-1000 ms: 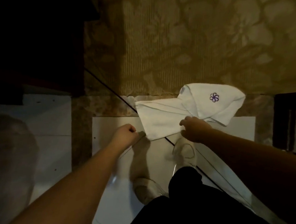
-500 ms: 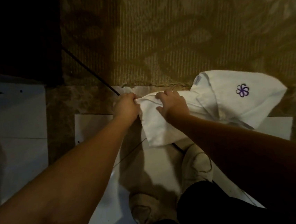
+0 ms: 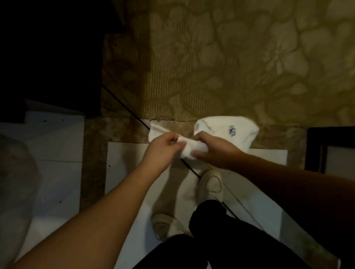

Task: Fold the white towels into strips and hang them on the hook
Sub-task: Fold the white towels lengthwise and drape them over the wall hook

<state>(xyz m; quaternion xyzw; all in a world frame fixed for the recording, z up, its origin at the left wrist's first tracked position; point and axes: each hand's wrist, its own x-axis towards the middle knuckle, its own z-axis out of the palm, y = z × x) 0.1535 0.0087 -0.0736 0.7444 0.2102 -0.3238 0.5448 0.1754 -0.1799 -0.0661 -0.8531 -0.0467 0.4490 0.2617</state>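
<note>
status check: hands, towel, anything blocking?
Left hand and right hand both grip the towel, bunched narrow between them. Logo end hangs loose to the right. No hook in view. Nothing in the way.

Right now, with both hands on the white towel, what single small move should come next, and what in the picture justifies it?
Probably draw the hands apart along the towel to even out the strip. The left hand and right hand grip it close together, the part between them is bunched narrow, while the end with the purple logo still spreads wide. No hook is visible, so hanging seems premature.
</note>
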